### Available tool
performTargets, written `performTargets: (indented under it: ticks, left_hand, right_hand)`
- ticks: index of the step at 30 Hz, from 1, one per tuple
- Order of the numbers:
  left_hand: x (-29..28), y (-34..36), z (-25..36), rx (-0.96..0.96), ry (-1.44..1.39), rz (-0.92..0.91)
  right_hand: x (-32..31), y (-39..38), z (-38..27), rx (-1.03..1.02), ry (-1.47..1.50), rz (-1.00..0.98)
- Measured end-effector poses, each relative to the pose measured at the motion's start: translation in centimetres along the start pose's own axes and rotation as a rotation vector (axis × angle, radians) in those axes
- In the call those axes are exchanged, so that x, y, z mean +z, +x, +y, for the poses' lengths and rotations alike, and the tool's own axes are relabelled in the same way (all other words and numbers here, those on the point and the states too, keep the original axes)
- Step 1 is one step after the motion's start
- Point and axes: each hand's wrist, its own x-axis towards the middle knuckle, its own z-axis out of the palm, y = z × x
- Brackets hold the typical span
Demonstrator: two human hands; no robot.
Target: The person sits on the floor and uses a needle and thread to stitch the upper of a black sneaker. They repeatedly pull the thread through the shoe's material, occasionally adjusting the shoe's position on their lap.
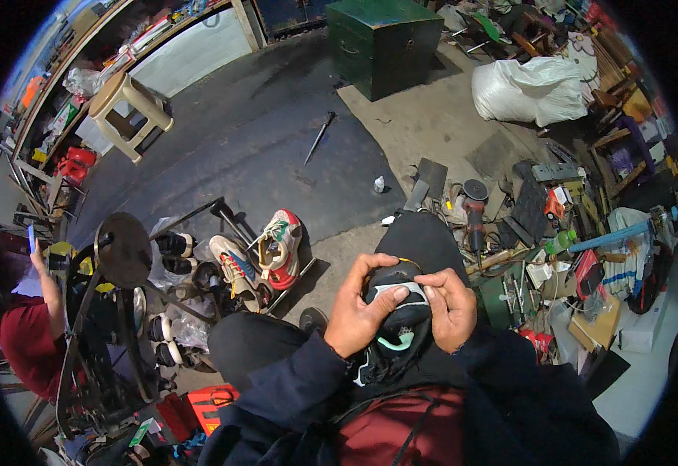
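Observation:
In my lap, against my dark trouser leg, lies a black shoe point(411, 317) with a mint-green patch point(396, 342) showing at its opening. My left hand point(364, 309) grips it from the left, its thumb pressed on a pale grey strip across the shoe. From the other side my right hand point(449, 308) pinches the same area, thumb and fingers close together near the strip's right end. Both hands are closed on the shoe. A thin yellow edge shows above the fingertips. Much of the shoe's outline blends into my dark clothing.
Left of my knees, colourful sneakers point(280, 250) rest by a metal shoe-repair stand point(124, 250). An angle grinder point(475, 213) and many tools lie right. Ahead are a small white bottle point(378, 185), a long thin tool point(319, 138), a green chest point(385, 54) and a stool point(131, 116). A person point(32, 334) sits left.

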Motion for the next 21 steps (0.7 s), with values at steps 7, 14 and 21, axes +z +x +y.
performTargets:
  ticks: [7, 14, 21]
  left_hand:
    - [-0.2, 0.2, 0.0, -0.036, -0.048, -0.011]
    - [0.0, 0.0, 0.2, -0.059, -0.049, -0.018]
    - [0.6, -0.1, 0.3, 0.002, 0.071, -0.010]
  right_hand:
    - [-0.7, 0.1, 0.7, -0.139, -0.123, -0.041]
    - [-3.2, 1.6, -3.1, 0.038, -0.186, -0.251]
    - [-3.2, 1.9, -6.0, 0.007, -0.485, -0.261]
